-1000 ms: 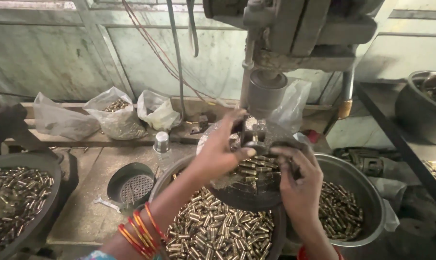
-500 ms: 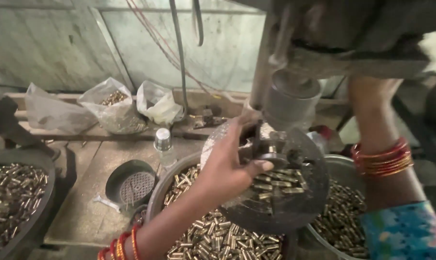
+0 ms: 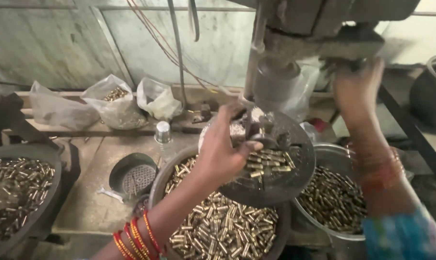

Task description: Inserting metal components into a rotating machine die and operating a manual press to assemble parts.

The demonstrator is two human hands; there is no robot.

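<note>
Beneath the press head, our left hand pinches a brass piece at the round feed plate, fingers closed; our right hand, blurred, grips the lever above. We judge the pressing step under way. Brass pieces fill the bowl below.

I see the left hand reaching out near the middle, palm down, fingers curled and pinched together at the tips, forearm coming in from the near left with red and gold bangles at the wrist. The right hand is raised far right, blurred, fingers closed in a grip overhead.
</note>
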